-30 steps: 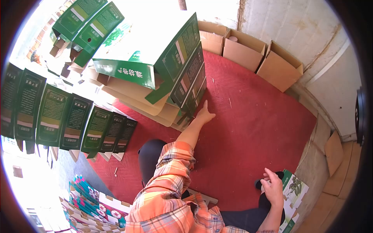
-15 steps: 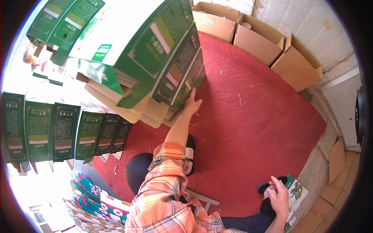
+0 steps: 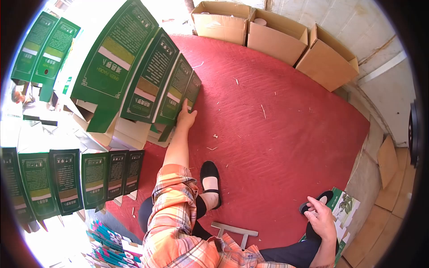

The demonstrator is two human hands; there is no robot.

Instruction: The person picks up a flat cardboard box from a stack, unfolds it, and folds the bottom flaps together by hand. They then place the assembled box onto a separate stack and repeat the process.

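Note:
My left hand point(image 3: 184, 119) reaches forward and rests against the near right end of a row of green printed cartons point(image 3: 172, 96). Its index finger lies along the carton face and the thumb stands out from it; the other fingers are partly hidden. The cartons' open flaps hang at the bottom, and they lean together at a tilt. Over on the right, my right hand point(image 3: 322, 219) is held above my leg, fingers loosely spread, with nothing in it. Below that hand, a flat green-and-white printed carton sheet point(image 3: 346, 203) lies by my shoe.
Another row of green cartons point(image 3: 66, 181) stands at the left, above bundles of teal-patterned folded card point(image 3: 111, 245). Open brown boxes point(image 3: 277, 44) line the back wall. Red matting point(image 3: 268, 147) with scraps covers the floor. A small stool point(image 3: 234, 230) is beneath me.
The row of cartons beside my left hand has shifted left and turned, showing more of its printed faces. My left hand has moved left with it. My right hand stays nearly in place.

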